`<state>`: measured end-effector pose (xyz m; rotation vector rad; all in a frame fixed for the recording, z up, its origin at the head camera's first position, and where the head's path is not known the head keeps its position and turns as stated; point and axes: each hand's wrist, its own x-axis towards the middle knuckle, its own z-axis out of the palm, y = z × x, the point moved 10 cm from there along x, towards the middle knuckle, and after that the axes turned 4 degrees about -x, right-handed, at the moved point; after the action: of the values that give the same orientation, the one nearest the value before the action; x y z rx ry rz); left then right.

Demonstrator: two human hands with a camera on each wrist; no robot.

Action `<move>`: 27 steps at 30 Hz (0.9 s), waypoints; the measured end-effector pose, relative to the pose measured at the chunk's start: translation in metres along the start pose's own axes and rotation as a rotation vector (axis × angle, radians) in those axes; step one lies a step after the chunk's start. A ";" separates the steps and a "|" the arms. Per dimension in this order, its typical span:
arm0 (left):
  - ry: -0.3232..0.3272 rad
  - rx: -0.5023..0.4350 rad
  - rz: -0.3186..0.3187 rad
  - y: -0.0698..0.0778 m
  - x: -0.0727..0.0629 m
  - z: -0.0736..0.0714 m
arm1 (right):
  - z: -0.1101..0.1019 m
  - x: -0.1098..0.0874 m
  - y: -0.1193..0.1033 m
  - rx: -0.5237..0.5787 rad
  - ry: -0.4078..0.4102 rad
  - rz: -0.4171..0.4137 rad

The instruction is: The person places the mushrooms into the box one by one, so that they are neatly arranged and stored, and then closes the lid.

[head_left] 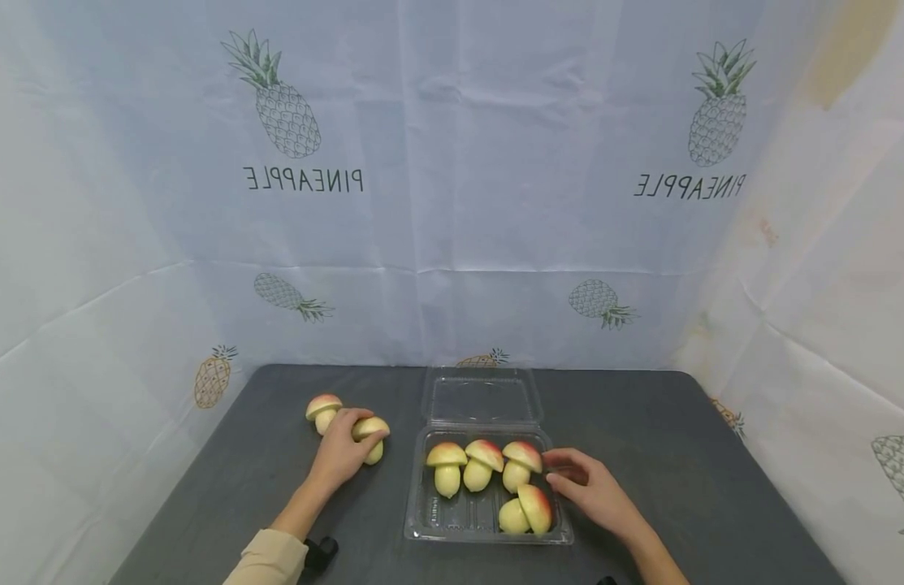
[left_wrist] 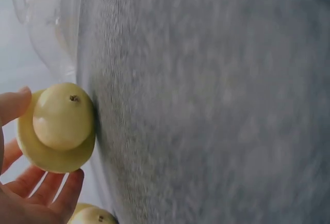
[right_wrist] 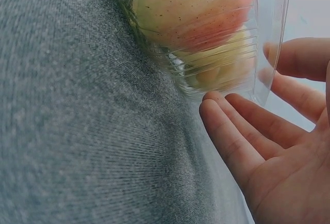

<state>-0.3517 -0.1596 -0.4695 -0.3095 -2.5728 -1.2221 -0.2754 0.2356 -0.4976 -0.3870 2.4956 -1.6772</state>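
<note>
Mushrooms (head_left: 484, 467), 4 of them, lie in a clear box (head_left: 452, 524), lower center; left hand (head_left: 340, 451) grips 1 mushroom (head_left: 371, 425) left of center; right hand (head_left: 596, 491), fingers loosely extended, touches the box's right side.

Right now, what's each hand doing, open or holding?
Left hand: holding a mushroom.
Right hand: open, fingers at the box's right side.

The plastic tray (head_left: 459, 515) has free room at front left, mushroom-shaped pieces (head_left: 484, 465) blocking its back and front right.
</note>
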 end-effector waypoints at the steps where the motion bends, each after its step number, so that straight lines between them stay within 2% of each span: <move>1: -0.001 -0.005 0.003 0.001 -0.001 0.001 | 0.000 0.000 0.000 -0.001 0.000 -0.002; 5: 0.000 -0.016 0.016 0.007 -0.004 0.005 | 0.000 0.000 0.000 0.001 -0.002 -0.003; 14: 0.018 -0.035 0.090 0.030 -0.009 0.006 | 0.000 0.000 0.001 -0.002 -0.004 -0.002; 18: 0.034 -0.044 0.116 0.041 -0.011 0.003 | 0.000 0.000 0.000 -0.002 -0.001 -0.001; 27: 0.099 -0.066 0.222 0.069 -0.016 -0.008 | 0.000 0.000 -0.001 -0.016 0.005 -0.005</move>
<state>-0.3141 -0.1240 -0.4201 -0.5199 -2.3460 -1.2098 -0.2750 0.2357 -0.4964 -0.3912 2.5155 -1.6632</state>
